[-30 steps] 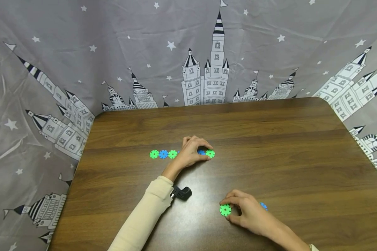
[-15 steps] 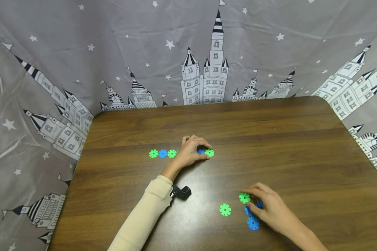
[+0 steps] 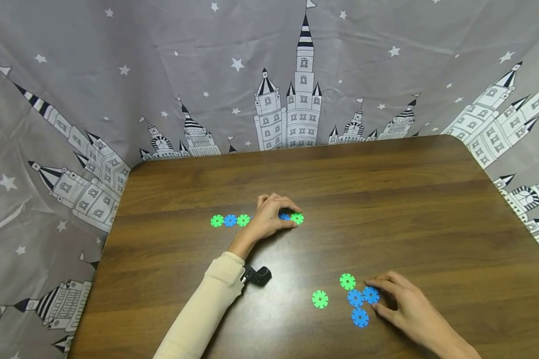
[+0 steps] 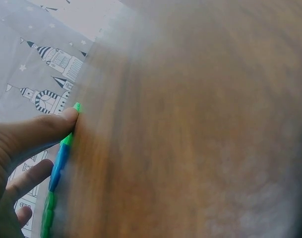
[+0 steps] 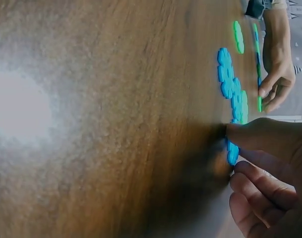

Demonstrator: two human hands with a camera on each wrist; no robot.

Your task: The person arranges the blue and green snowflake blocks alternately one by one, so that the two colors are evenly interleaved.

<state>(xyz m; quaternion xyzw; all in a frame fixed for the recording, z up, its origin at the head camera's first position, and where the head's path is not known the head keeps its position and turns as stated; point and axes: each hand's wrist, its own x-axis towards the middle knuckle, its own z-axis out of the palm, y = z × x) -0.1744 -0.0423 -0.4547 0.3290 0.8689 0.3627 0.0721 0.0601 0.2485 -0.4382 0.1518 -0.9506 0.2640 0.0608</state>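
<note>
Brown wood-grain tabletop (image 3: 408,209) carries a row of green and blue notched plastic discs (image 3: 243,217); left hand (image 3: 268,215) pinches its green end disc (image 3: 298,220). Right hand (image 3: 408,305), grip narrow, pinches the rightmost loose blue disc (image 3: 371,291): likely pickup, calling for a clean lift.

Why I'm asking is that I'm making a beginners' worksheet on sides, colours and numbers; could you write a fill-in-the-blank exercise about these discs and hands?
In the head view, the left hand touches the green disc at the ____ (left/right) end of the row.
The disc between the thumb and forefinger of the right hand is ____ in colour.
Of the five visible discs outside the row, ____ are green.

Missing words: right; blue; two.
</note>
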